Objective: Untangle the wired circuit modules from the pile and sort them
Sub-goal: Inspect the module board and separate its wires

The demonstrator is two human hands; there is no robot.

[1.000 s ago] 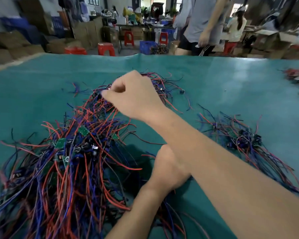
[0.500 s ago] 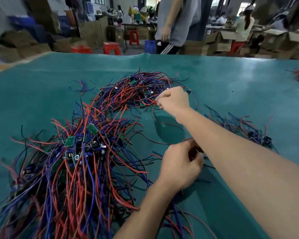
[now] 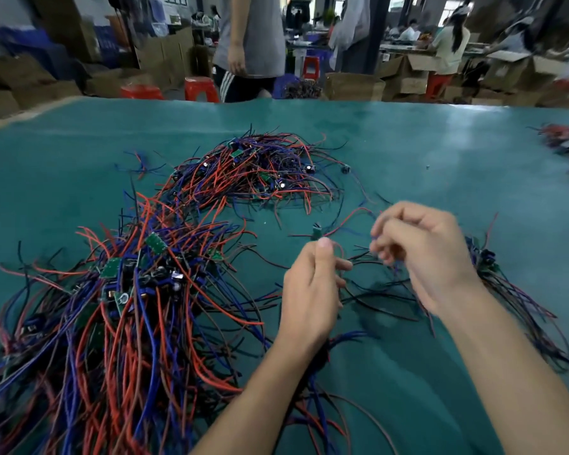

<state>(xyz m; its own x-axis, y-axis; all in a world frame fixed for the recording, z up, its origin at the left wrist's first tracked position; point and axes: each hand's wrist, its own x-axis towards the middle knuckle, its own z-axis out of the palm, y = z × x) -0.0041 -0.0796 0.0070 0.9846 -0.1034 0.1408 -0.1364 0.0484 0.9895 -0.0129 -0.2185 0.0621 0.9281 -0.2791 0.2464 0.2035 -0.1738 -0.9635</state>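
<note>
The left hand (image 3: 312,284) pinches a small, light circuit module (image 3: 316,232) while the right hand (image 3: 421,254) pinches its limp wires (image 3: 352,218), which are best held near the board.

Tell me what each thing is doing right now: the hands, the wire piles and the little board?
Left hand: raised, pinching wires just under the little board.
Right hand: raised, blurred, fingers curled round thin wires.
Little board: lifted off the table, wires trailing.
Big pile: tangled, on the table.
Far pile: tangled, untouched.
Right bundle: lying beside the right wrist.
</note>
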